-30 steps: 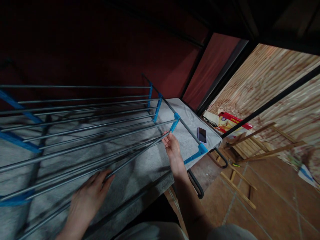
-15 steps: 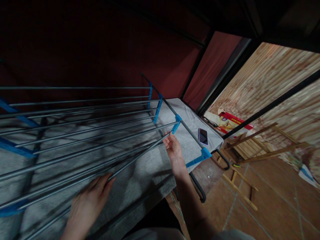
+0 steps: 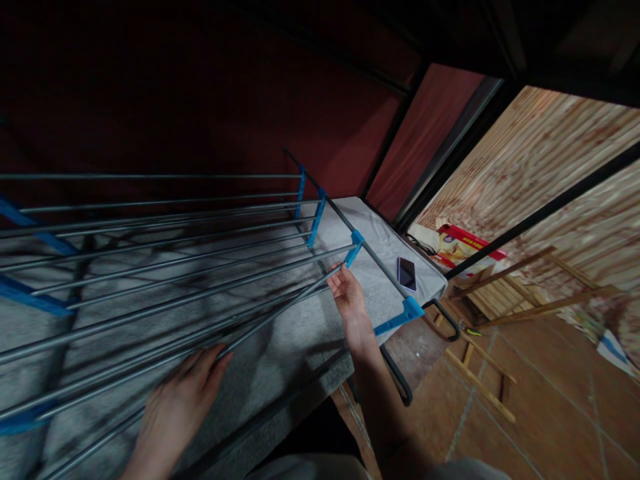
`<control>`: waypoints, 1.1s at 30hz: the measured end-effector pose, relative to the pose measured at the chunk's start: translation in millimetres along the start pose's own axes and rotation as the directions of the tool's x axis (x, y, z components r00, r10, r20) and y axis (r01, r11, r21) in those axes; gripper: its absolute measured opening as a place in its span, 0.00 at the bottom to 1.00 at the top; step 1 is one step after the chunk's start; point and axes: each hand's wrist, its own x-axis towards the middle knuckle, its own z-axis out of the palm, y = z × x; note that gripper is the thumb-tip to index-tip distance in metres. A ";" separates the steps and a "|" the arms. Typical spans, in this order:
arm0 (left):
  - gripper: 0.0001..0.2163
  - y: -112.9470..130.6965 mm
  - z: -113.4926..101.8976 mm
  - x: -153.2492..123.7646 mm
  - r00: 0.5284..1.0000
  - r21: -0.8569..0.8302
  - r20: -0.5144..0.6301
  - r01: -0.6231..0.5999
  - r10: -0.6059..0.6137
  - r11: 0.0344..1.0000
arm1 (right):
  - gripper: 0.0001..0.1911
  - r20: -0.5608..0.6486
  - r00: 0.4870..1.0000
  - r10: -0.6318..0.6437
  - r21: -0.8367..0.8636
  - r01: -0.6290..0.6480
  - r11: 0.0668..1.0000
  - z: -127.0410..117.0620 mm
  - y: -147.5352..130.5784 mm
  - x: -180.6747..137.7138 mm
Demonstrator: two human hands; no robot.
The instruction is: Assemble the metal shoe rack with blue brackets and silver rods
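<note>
A rack of long grey metal rods (image 3: pixel 165 267) with blue plastic connectors (image 3: pixel 355 245) lies across a grey cloth-covered table (image 3: pixel 300 333). My right hand (image 3: pixel 347 297) pinches the end of one loose grey rod (image 3: pixel 280 313) near a blue connector. My left hand (image 3: pixel 177 403) is wrapped round the same rod lower down, fingers curled over it. The rod runs slantwise between the two hands.
A dark phone (image 3: pixel 406 273) lies on the table's far right corner beside another blue connector (image 3: pixel 410 310). A red box (image 3: pixel 463 247) and wooden slats (image 3: pixel 480 380) sit on the tiled floor to the right. A dark red wall stands behind.
Almost nothing has moved. My right hand has shifted slightly at the rod's end and my left hand has slid a little along the rod.
</note>
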 end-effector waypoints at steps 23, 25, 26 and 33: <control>0.19 -29.9 5.0 -25.1 0.985 0.151 -0.123 -0.105 0.124 0.983 | 0.12 -0.053 0.996 0.067 0.091 -0.062 0.994 -10.5 6.6 2.5; 0.19 -28.0 5.0 -25.4 0.977 0.172 -0.144 -0.132 0.157 0.976 | 0.12 -0.063 0.995 0.077 0.108 -0.070 0.992 -12.6 4.9 2.1; 0.18 -25.2 4.4 -25.5 0.973 0.181 -0.152 -0.146 0.174 0.973 | 0.11 -0.061 0.995 0.079 0.115 -0.072 0.991 -15.0 3.5 1.5; 0.13 3.9 -6.7 -22.7 0.969 0.216 -0.090 -0.208 0.232 0.954 | 0.06 0.020 0.976 0.218 0.184 -0.218 0.959 -65.4 -7.1 14.9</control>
